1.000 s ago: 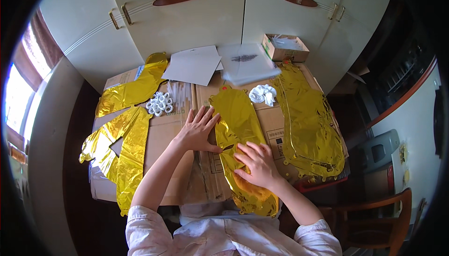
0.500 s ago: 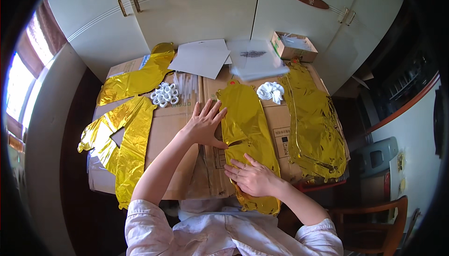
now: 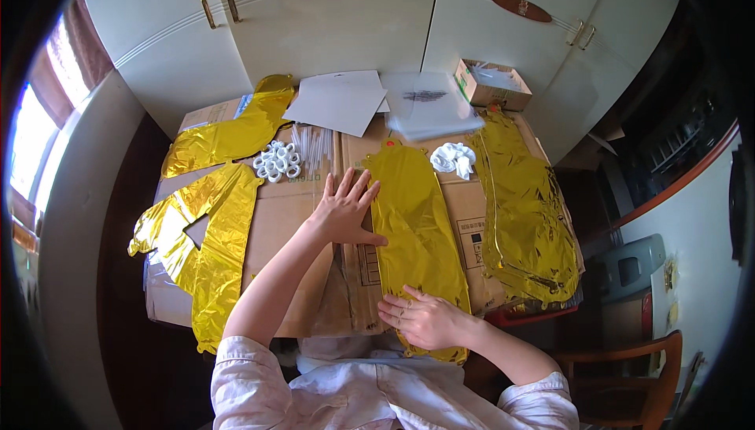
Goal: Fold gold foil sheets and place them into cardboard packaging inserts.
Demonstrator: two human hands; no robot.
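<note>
Both hands flat on one gold foil balloon among four on a cardboard-covered table

Four flattened gold foil balloons lie on the cardboard sheets (image 3: 283,226): the centre balloon (image 3: 417,226) under the hands, a large one (image 3: 523,210) to the right, and two at left, one (image 3: 228,135) near the far corner and one (image 3: 208,249) along the left edge. The left hand (image 3: 346,210), fingers spread wide, presses the cardboard against the centre balloon's left edge. The right hand (image 3: 425,321), flat with fingers together, rests on its near end; neither hand grips anything. One cluster of white plastic rings (image 3: 278,161), one white crumpled wad (image 3: 454,159), two paper sheets (image 3: 342,100) and one small open box (image 3: 491,84) sit beyond. Since half a second ago, the right hand has slid down the balloon toward the person, and the left has barely shifted.
</note>
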